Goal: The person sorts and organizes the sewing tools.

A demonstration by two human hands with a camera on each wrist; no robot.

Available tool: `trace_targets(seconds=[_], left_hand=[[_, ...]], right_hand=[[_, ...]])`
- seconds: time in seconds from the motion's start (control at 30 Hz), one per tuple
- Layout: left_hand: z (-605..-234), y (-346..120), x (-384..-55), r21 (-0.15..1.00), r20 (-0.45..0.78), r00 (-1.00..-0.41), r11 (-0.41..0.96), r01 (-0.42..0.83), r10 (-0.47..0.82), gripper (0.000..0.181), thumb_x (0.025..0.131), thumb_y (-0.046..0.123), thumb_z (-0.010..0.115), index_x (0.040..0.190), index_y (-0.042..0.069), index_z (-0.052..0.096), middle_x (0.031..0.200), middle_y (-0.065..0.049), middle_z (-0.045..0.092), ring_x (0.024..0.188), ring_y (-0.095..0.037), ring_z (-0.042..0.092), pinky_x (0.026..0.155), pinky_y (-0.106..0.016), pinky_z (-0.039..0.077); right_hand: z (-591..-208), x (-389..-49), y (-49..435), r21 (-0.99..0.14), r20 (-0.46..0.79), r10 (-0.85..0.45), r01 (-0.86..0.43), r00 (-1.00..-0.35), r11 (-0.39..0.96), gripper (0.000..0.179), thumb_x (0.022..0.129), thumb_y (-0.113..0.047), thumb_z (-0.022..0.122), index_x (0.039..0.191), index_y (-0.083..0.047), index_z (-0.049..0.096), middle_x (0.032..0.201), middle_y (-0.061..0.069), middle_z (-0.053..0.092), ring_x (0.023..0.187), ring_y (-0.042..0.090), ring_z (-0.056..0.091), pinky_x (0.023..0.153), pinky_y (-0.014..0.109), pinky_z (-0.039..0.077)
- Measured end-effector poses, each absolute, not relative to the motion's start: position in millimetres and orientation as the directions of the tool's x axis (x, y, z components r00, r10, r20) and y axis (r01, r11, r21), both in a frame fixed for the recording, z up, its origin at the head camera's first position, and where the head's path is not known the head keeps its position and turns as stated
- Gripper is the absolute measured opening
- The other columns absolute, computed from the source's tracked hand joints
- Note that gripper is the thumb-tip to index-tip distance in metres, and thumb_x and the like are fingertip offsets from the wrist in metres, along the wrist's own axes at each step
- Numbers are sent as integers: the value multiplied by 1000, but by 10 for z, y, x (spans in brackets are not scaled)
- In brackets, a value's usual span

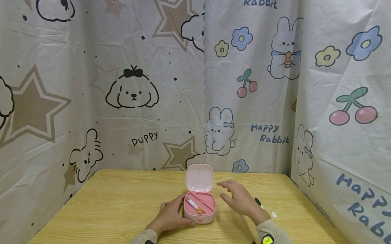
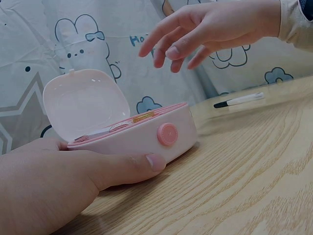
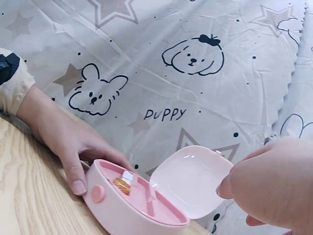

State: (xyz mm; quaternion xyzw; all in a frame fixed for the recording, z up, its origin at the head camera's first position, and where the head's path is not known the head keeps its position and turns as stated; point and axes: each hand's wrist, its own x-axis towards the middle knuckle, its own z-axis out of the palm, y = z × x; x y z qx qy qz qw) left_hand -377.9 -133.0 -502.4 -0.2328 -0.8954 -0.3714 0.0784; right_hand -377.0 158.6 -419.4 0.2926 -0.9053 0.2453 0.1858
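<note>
A small pink box with a round button on its front stands on the table, its pale pink lid raised. In its divided inner tray lies a slim white item with an orange-gold end; its exact kind is unclear. My left hand holds the box by its left side, thumb along the front and the other fingers towards the back, partly hidden. To the right of the lid, my right hand hovers above the table with loosely bent fingers, apart from the box and holding nothing.
On the table, a white pen with a black end lies to the right, partly behind my right forearm in the head view. A small white piece is near it. Patterned curtains enclose the table's back and sides.
</note>
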Motion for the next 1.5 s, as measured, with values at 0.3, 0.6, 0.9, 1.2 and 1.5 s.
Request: trace_targets(seconds=[0.3,0.6,0.9,1.2,1.5], left_hand=[[-5024,-1356,-3763,644,301,-888,613,458,347,121,70,66,87,159,3,36,154,-14,51,138,-34,49,99,-61,26],[-5019,-1355,-3761,640,287,-891,622,451,351,122,70,65,88,160,3,35,154,-13,50,139,-33,48,100,-60,26],[-5038,-1344,-3798,643,290,-889,616,455,354,119,68,67,88,160,11,37,156,-7,49,140,-28,47,99,-60,26],[-5038,-1339,-3807,642,286,-892,621,450,351,119,68,70,86,161,14,38,155,-5,50,140,-27,47,98,-61,25],[-5036,-1333,-3797,641,285,-891,621,452,354,119,69,70,85,160,11,37,155,-6,50,140,-28,47,99,-62,25]], right_hand=[[-4162,-3822,1724,-355,460,-361,-541,-811,763,38,95,-8,74,132,-8,68,121,10,67,101,28,66,85,47,55],[-4166,-3830,1841,-360,373,-322,-456,-870,814,40,94,-12,76,133,-7,67,119,13,68,108,36,66,86,55,54],[-4175,-3864,1996,-358,341,-299,-418,-891,835,43,94,-13,75,136,-5,65,122,17,68,112,38,65,90,57,52],[-4229,-3916,2136,-367,270,-285,-372,-920,853,42,92,-12,76,132,-2,66,120,20,69,110,41,65,89,58,51],[-4342,-3941,2305,-347,214,-218,-283,-952,894,44,90,-11,76,132,-2,66,121,24,68,109,42,65,87,61,51]])
